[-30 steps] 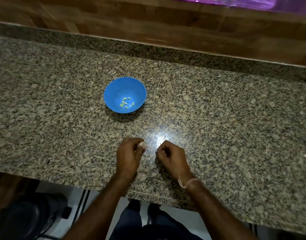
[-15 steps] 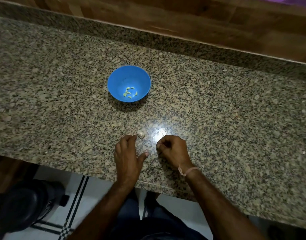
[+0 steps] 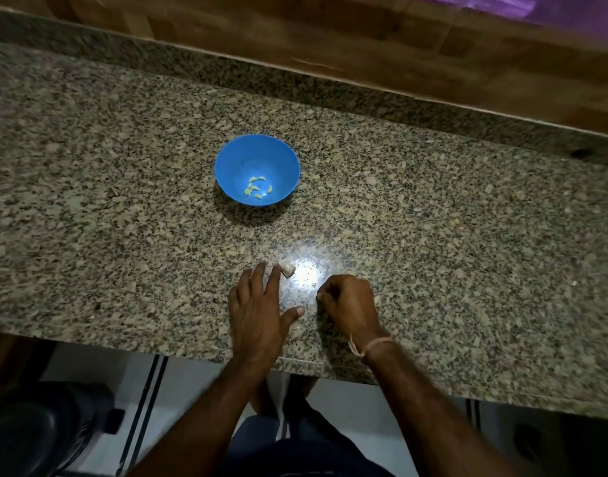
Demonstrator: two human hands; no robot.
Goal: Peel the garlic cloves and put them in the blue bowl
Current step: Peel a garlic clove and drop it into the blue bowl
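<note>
A blue bowl point(image 3: 289, 166) stands on the granite counter with several peeled garlic cloves point(image 3: 258, 189) in its bottom. Nearer the front edge lies a pale lump of garlic point(image 3: 287, 269) beside a bright light glare. My left hand point(image 3: 259, 306) rests flat on the counter with fingers straight, its index fingertip touching the garlic. To its right my right hand point(image 3: 349, 302) sits on the counter with fingers curled into a fist; whether it holds anything is hidden.
The granite counter point(image 3: 450, 253) stretches wide to both sides, with a wooden wall point(image 3: 330, 39) behind it. Its front edge point(image 3: 178, 346) runs just under my wrists. A dark round object point(image 3: 37, 428) sits on the floor at lower left.
My left hand let go of the garlic, set it on the counter and flattened out beside it. My right hand stayed curled in place.
</note>
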